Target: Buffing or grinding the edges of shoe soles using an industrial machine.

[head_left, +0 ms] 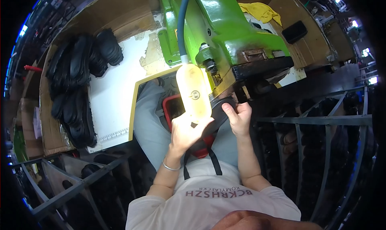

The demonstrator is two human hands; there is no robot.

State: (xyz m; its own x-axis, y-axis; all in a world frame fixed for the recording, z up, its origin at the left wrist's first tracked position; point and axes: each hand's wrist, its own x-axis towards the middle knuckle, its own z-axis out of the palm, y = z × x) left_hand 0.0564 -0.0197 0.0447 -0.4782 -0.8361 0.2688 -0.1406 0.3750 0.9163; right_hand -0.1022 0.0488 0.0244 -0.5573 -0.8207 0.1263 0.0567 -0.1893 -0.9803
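The left hand (pixel 185 134) and right hand (pixel 240 120) each grip a dark shoe-like piece (pixel 217 114) between them, its long axis slanting rightward and away, far end near the green machine (pixel 227 29).

You have one left hand (pixel 185 132), one right hand (pixel 240 119), one black piece (pixel 219 113) — one green machine (pixel 227 29), one lamp (pixel 194 85), one yellow cloth (pixel 261 12), one bracelet (pixel 171 168) — and two racks (pixel 321 120).

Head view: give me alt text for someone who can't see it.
A person's left hand and right hand hold a dark piece at a green machine beside a glowing lamp. At left, dark shoe-like pieces lie piled on a white table.
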